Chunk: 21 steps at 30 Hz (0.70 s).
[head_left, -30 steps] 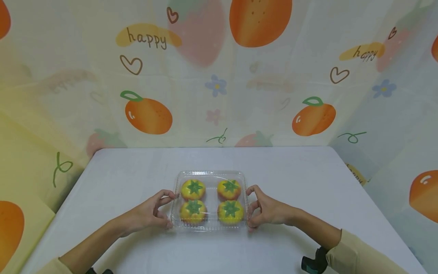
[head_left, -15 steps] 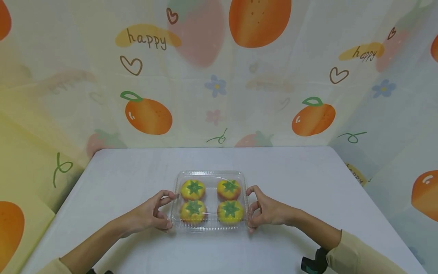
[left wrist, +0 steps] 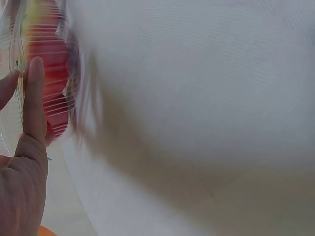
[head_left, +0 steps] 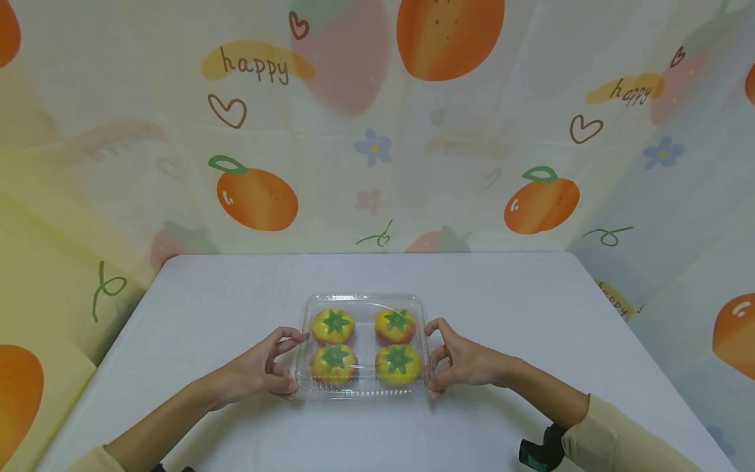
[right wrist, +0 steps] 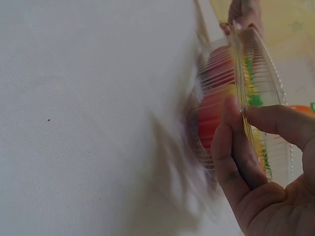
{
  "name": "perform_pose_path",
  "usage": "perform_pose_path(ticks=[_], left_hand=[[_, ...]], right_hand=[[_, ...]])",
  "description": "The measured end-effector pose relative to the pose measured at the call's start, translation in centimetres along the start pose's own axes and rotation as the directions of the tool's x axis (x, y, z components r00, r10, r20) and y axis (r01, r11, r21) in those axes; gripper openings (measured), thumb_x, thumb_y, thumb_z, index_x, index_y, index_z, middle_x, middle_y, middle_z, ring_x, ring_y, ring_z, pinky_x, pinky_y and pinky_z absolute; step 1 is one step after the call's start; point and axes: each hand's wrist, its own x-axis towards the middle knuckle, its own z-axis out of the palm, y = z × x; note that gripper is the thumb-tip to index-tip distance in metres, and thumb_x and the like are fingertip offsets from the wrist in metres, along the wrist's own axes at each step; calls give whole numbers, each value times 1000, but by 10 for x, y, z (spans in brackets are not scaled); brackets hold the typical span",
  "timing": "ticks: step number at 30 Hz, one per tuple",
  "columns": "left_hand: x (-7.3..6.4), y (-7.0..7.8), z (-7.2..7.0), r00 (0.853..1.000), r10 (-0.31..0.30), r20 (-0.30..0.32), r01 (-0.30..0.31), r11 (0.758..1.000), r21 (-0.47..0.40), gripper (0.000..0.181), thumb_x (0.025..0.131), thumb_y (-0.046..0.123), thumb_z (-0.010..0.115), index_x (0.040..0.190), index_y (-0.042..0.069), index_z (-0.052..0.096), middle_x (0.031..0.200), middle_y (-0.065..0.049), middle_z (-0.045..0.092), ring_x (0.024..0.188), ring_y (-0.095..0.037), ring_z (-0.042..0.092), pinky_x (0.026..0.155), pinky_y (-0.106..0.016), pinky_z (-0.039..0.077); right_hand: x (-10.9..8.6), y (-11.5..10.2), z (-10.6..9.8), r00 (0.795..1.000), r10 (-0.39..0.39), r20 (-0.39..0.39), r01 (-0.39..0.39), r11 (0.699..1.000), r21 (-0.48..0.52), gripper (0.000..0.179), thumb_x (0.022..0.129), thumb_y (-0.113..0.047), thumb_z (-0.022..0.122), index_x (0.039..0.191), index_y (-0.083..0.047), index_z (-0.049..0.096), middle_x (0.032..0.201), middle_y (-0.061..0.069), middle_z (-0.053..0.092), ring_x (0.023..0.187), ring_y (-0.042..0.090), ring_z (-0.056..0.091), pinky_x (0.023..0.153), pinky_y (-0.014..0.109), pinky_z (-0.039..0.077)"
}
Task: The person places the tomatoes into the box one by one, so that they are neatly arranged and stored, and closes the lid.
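Note:
A clear plastic clamshell box (head_left: 366, 347) with a closed lid is in the middle of the white table. Inside it sit several round fruits (head_left: 398, 364), yellow on top and red below, each with a green star-shaped cap. At the box's left side, my left hand (head_left: 262, 368) pinches the rim between thumb and fingers. My right hand (head_left: 466, 359) grips the opposite rim; in the right wrist view its thumb and fingertips (right wrist: 231, 110) meet across the flange. Ribbed side walls (left wrist: 54, 88) show in the left wrist view.
The white tabletop (head_left: 236, 282) spreads around the box on all sides. Behind it hangs a fruit-printed cloth (head_left: 330, 151), which also covers both sides. A black wrist device (head_left: 542, 449) is strapped by the right sleeve (head_left: 613, 436).

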Motion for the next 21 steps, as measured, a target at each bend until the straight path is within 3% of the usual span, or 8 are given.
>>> perform_pose_path(ticks=[4, 10, 16, 21], left_hand=[[0, 1, -1, 1000, -7, -1, 7, 1000, 19, 77, 86, 0, 73, 140, -3, 18, 161, -31, 2, 80, -22, 66, 81, -42, 59], [0, 6, -6, 999, -28, -19, 30, 997, 69, 78, 85, 4, 77, 140, -1, 22, 162, -30, 5, 87, -31, 70, 80, -39, 59], [1, 14, -12, 996, -84, -44, 89, 985, 144, 69, 87, 12, 76, 138, 1, 31, 160, -29, 17, 95, -30, 69, 88, -39, 55], [1, 21, -15, 993, -95, -73, 109, 966, 235, 65, 86, 20, 76, 135, 4, 37, 157, -28, 28, 103, -26, 66, 95, -47, 50]], right_hand=[[1, 0, -1, 1000, 10, -7, -10, 1000, -16, 78, 83, -1, 75, 135, -10, 18, 101, 20, 62, 80, 34, 73, 78, 36, 57], [4, -2, -5, 999, 3, -50, -9, 993, -118, 78, 83, -9, 78, 136, -9, 22, 101, 14, 65, 84, 28, 69, 80, 34, 54], [1, -4, -12, 999, -20, -43, 13, 989, -150, 72, 87, -11, 76, 140, -6, 27, 102, 10, 67, 89, 27, 69, 83, 35, 53], [-1, -10, -21, 998, -55, -43, 45, 976, -215, 68, 89, -12, 74, 142, -3, 32, 104, 11, 67, 95, 26, 69, 87, 38, 55]])
